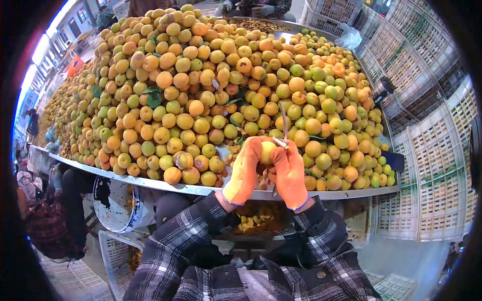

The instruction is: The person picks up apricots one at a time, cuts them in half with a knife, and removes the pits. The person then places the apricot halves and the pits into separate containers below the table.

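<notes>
I can see the orange-gloved left hand point(241, 173) closed round a yellow apricot point(267, 152) over the near edge of the metal tabletop point(145, 183); the right hand point(289, 175), gloved alike, is close against it, gripping a thin curved blade point(284, 120) that points away from the person, toward the heaped apricots point(201, 85). The step in hand looks to me like cutting the fruit; the next move, I'd judge, calls for a firm hold and fingers clear of the edge. The dark can point(384, 89) has pale marks too small to read, and the white plastic crates point(437, 160) show no legible lettering
</notes>
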Tool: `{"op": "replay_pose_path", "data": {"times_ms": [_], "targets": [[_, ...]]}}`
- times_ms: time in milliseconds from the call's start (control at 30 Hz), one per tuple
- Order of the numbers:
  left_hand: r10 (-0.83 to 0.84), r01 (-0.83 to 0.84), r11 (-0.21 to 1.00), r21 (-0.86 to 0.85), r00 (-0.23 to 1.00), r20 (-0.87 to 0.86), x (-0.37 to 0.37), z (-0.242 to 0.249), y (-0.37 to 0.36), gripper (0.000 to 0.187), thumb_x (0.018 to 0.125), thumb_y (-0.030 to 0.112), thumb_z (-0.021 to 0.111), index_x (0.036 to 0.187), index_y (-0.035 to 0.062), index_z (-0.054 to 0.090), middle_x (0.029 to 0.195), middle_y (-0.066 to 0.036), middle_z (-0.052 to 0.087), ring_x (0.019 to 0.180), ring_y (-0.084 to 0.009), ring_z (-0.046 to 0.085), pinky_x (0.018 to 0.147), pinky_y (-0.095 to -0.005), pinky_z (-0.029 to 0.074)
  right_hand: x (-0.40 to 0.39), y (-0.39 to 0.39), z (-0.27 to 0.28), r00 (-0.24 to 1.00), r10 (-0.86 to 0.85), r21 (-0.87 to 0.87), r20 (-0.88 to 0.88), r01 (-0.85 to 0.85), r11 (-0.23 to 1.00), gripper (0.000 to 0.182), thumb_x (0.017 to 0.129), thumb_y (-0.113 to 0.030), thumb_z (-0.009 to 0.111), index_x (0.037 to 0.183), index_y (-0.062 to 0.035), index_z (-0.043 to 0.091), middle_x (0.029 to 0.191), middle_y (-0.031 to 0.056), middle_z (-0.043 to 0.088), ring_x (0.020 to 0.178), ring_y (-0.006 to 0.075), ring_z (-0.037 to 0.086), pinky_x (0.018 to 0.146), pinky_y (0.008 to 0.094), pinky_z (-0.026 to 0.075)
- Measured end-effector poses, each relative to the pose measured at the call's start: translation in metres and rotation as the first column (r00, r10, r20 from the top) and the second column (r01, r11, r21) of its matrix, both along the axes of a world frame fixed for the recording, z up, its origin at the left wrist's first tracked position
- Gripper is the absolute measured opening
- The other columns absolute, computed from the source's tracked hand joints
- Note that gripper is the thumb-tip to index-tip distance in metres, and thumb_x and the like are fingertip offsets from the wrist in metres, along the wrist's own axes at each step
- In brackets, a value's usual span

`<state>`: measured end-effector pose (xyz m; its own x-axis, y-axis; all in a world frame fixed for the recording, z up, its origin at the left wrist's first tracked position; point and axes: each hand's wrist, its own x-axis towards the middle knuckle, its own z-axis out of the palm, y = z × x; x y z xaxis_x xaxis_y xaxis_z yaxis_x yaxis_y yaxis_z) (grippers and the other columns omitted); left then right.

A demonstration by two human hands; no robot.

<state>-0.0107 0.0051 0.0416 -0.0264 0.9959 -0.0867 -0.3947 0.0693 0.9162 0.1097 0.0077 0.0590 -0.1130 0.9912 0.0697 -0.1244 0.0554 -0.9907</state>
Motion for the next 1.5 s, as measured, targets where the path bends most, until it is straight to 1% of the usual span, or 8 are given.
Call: {"op": "replay_pose_path", "data": {"times_ms": [200, 300, 433, 567, 633, 933, 1133, 1500], "targets": [[-0.207, 0.227, 0.973, -0.04, 0.937, 0.281, -0.021, -0.011, 0.0, 0.042, 0.104, 0.047, 0.045, 0.113, 0.0088, 0.059, 0.097, 0.0, 0.063, 0.08, -0.0119, 0.055, 0.07, -0.0267, 0.044, 0.002, 0.008, -0.009, 0.928, -0.122, 0.275, 0.352, 0.022, 0.961, 0.016, 0.103, -0.014, 0.051, 0.109, 0.0006, 0.054, 0.079, 0.0005, 0.058, 0.064, 0.0041, 0.053, 0.053, 0.0206, 0.042], [-0.058, 0.206, 0.957, -0.202, 0.822, 0.566, -0.022, -0.013, 0.003, 0.034, 0.104, 0.041, 0.048, 0.11, 0.0101, 0.06, 0.093, 0.001, 0.063, 0.077, -0.0112, 0.054, 0.066, -0.026, 0.043, 0.005, 0.012, -0.007, 0.96, -0.063, 0.194, 0.274, 0.009, 0.981, 0.017, 0.104, -0.015, 0.049, 0.107, 0.0012, 0.055, 0.077, 0.0001, 0.057, 0.063, 0.0046, 0.051, 0.053, 0.0213, 0.042], [-0.1, 0.094, 0.995, 0.035, 0.956, 0.274, -0.027, -0.016, 0.0, 0.043, 0.104, 0.04, 0.048, 0.13, 0.0051, 0.052, 0.106, -0.002, 0.062, 0.088, -0.0164, 0.06, 0.075, -0.0253, 0.049, 0.008, 0.001, 0.01, 0.977, 0.05, -0.022, 0.208, -0.047, 0.999, 0.026, 0.107, -0.022, 0.043, 0.105, 0.0005, 0.056, 0.073, -0.002, 0.055, 0.059, 0.0032, 0.044, 0.052, 0.0199, 0.038], [-0.168, 0.146, 0.985, 0.092, 0.936, 0.309, -0.033, -0.027, 0.008, 0.051, 0.105, 0.043, 0.045, 0.137, 0.0036, 0.046, 0.114, -0.005, 0.061, 0.095, -0.0193, 0.061, 0.083, -0.0286, 0.05, 0.01, -0.008, 0.012, 0.952, 0.166, -0.019, 0.257, -0.167, 0.986, 0.022, 0.104, -0.02, 0.05, 0.098, -0.0009, 0.061, 0.062, 0.0027, 0.053, 0.058, 0.0088, 0.049, 0.052, 0.0285, 0.04], [-0.146, 0.272, 0.961, -0.042, 0.632, 0.761, -0.034, -0.018, 0.009, 0.05, 0.105, 0.045, 0.042, 0.134, 0.0051, 0.048, 0.115, -0.005, 0.062, 0.094, -0.0188, 0.059, 0.084, -0.0315, 0.049, 0.007, -0.008, 0.001, 0.95, 0.135, 0.012, 0.282, -0.144, 0.99, 0.021, 0.103, -0.021, 0.052, 0.101, -0.0028, 0.062, 0.062, 0.006, 0.054, 0.056, 0.0128, 0.05, 0.053, 0.0311, 0.042], [-0.111, 0.148, 0.989, -0.023, 0.83, 0.547, -0.026, -0.014, 0.007, 0.047, 0.103, 0.049, 0.044, 0.131, 0.0113, 0.052, 0.113, -0.003, 0.064, 0.084, -0.0131, 0.053, 0.072, -0.0277, 0.043, 0.005, -0.014, -0.003, 0.728, -0.048, 0.187, 0.684, -0.111, 0.976, 0.025, 0.1, -0.027, 0.056, 0.093, -0.0025, 0.057, 0.069, 0.0229, 0.063, 0.07, 0.0441, 0.065, 0.056, 0.0512, 0.048], [-0.115, 0.115, 0.993, 0.019, 0.947, 0.298, -0.028, -0.003, 0.001, 0.047, 0.101, 0.047, 0.05, 0.131, 0.0106, 0.052, 0.115, -0.005, 0.065, 0.088, -0.0132, 0.056, 0.076, -0.0279, 0.046, 0.0, -0.018, 0.004, 0.596, -0.141, 0.241, 0.79, -0.09, 0.966, 0.02, 0.098, -0.019, 0.057, 0.098, 0.0007, 0.058, 0.062, 0.0235, 0.059, 0.065, 0.0455, 0.061, 0.054, 0.0516, 0.045], [-0.12, 0.111, 0.993, 0.047, 0.909, 0.398, -0.017, -0.011, 0.002, 0.047, 0.102, 0.039, 0.051, 0.133, 0.0036, 0.049, 0.121, -0.011, 0.064, 0.107, -0.0211, 0.061, 0.093, -0.0356, 0.047, 0.004, -0.018, -0.002, 0.627, -0.118, 0.209, 0.77, -0.073, 0.975, 0.022, 0.098, -0.021, 0.057, 0.096, 0.0014, 0.057, 0.064, 0.0244, 0.06, 0.066, 0.0463, 0.061, 0.055, 0.0529, 0.045]]}}
